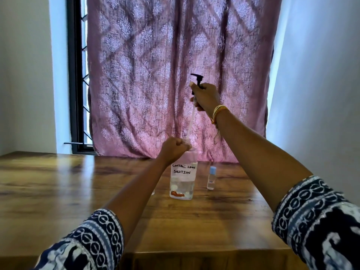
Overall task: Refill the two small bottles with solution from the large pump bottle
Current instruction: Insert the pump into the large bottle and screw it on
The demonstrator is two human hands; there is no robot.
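Observation:
The large clear bottle [183, 176], hand-labelled "contact lens solution", stands on the wooden table [78, 182] and is partly filled with liquid. My left hand [173, 148] grips its neck. My right hand [205, 97] holds the black pump head [197, 79] high above the bottle; the pump's clear tube [190, 123] slants down into the bottle's mouth. A small clear bottle with a light blue cap [211, 178] stands just right of the large one. Only a sliver of something clear [153, 192] shows behind my left forearm, too hidden to identify.
A pink patterned curtain [175, 65] hangs right behind the table's far edge, with a dark window frame [75, 75] to its left. White walls flank both sides. The table's front edge [194, 252] lies close below my arms.

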